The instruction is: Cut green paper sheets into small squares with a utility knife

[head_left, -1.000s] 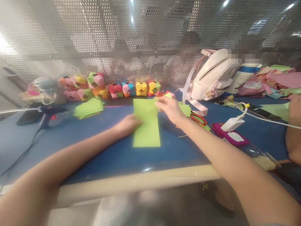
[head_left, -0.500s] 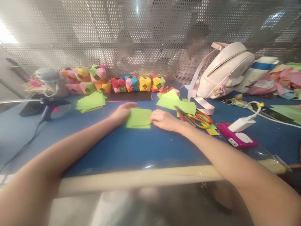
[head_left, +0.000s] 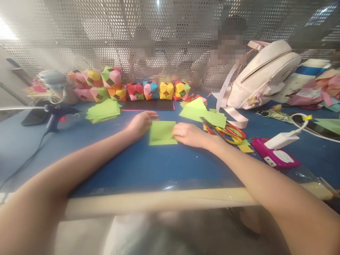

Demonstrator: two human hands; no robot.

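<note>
A square of light green paper (head_left: 162,133) lies flat on the blue table in front of me, its lower edge suggesting more than one layer. My left hand (head_left: 140,124) rests along the paper's upper left edge, fingers stretched out away from me. At the right edge my right hand (head_left: 188,134) has its fingers curled together on the paper; the fingertips are partly hidden. Beyond my left wrist sits a loose stack of green sheets (head_left: 103,110). Past my right hand, more green paper (head_left: 199,111) lies partly under scissors (head_left: 225,134) with red and yellow handles.
Several folded paper balls (head_left: 135,92) line the back, against a perforated metal screen (head_left: 177,42). A glue gun (head_left: 57,115) with its cord lies left. To the right are a pink power adapter (head_left: 276,154), a pale backpack (head_left: 265,76) and heaped paper pieces (head_left: 313,90).
The view has shifted slightly. The green paper's layers, offset at the lower edge before, now look more nearly lined up. Both hands stay at its sides.
</note>
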